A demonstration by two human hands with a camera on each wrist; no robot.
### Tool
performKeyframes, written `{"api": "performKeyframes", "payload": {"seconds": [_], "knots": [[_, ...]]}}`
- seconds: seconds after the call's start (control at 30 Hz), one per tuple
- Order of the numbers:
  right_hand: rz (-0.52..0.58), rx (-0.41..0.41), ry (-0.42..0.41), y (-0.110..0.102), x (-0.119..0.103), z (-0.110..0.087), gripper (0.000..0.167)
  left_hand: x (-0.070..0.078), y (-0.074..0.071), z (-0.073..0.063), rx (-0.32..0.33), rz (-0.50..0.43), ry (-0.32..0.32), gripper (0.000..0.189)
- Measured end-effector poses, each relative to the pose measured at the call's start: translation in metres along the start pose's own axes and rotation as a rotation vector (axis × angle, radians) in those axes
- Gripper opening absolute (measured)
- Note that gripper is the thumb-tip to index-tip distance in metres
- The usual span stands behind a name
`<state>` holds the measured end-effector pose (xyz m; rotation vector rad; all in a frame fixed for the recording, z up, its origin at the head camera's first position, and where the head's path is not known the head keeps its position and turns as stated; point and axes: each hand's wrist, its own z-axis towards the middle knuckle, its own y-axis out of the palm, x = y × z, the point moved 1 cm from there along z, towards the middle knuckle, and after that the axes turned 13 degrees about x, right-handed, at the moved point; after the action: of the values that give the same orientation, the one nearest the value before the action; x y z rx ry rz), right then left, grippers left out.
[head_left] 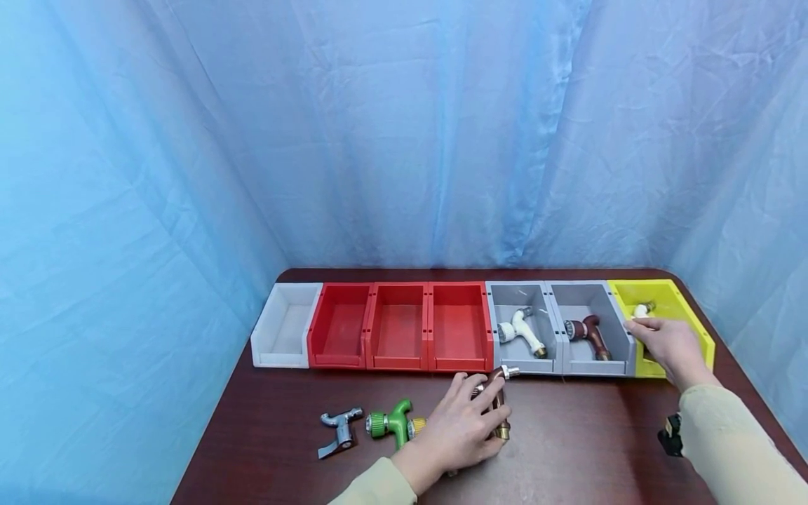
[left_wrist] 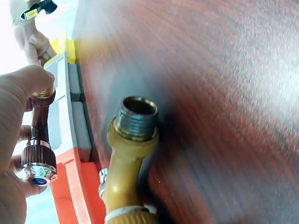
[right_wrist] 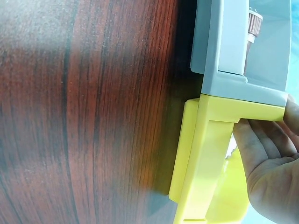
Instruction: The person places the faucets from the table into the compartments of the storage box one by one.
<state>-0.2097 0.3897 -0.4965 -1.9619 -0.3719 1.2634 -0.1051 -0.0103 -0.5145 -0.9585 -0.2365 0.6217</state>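
My left hand (head_left: pixel 457 421) grips a brown faucet (head_left: pixel 499 396) with a brass threaded end, just above the table in front of the bins. In the left wrist view the thumb lies at the brass end, and the faucet's ribbed knob (left_wrist: pixel 39 158) points down. Under that hand is a yellow faucet (left_wrist: pixel 124 182), mostly hidden in the head view. My right hand (head_left: pixel 672 344) pinches the left side wall of the yellow bin (head_left: pixel 707 344), fingers inside and thumb over the rim (right_wrist: pixel 266 112). A white faucet (head_left: pixel 642 309) lies in that bin, partly hidden by the hand.
A green faucet (head_left: pixel 398 422) and a grey metal faucet (head_left: pixel 341 429) lie on the table at left. The row holds a white bin (head_left: pixel 280 363), three red bins (head_left: pixel 398 365) and two grey bins (head_left: pixel 527 367). The grey bins hold a white faucet (head_left: pixel 522 330) and a brown faucet (head_left: pixel 591 333).
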Motion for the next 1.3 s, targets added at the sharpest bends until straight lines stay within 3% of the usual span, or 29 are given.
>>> {"api": "performKeyframes", "payload": {"seconds": [0.57, 0.83, 1.3], "knots": [[-0.001, -0.016, -0.029, -0.001, 0.002, 0.0, 0.081, -0.022, -0.009, 0.008, 0.015, 0.026, -0.013, 0.045], [0.003, -0.015, -0.021, 0.0, 0.004, 0.001, 0.081, -0.036, -0.009, 0.01, 0.071, 0.029, -0.029, 0.041], [0.01, -0.011, -0.018, 0.001, 0.004, 0.003, 0.081, -0.053, -0.01, 0.016, -0.022, 0.023, -0.103, 0.045]]}}
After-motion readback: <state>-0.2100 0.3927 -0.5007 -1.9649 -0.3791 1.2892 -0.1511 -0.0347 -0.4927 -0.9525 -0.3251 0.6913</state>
